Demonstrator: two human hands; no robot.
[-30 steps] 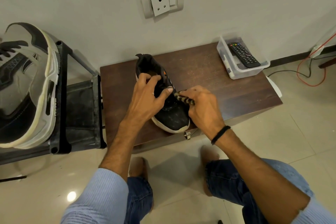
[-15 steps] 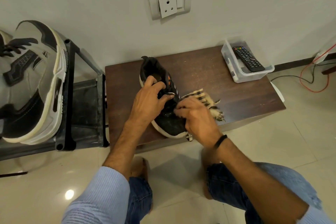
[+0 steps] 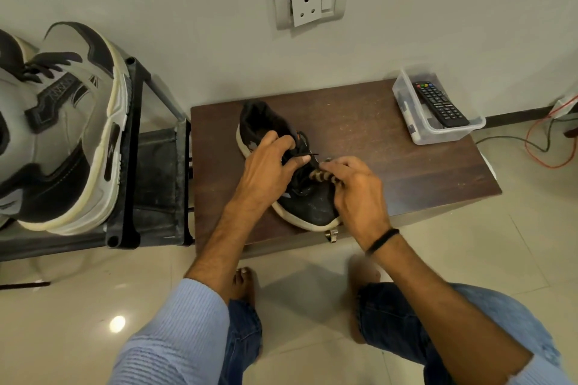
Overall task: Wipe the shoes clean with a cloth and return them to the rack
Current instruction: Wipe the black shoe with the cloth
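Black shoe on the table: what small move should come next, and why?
Probably draw the cloth toward the toe along the upper. The right hand grips the bunched cloth against the black shoe near the laces, the left hand steadies it at the tongue, and the toe lies uncovered.

We see only a striped end of the cloth (image 3: 322,176); our right hand (image 3: 356,194) hides the rest. It and our left hand (image 3: 269,166) cover the middle of the black shoe (image 3: 309,209). The left edge crops the grey sneaker (image 3: 62,134).
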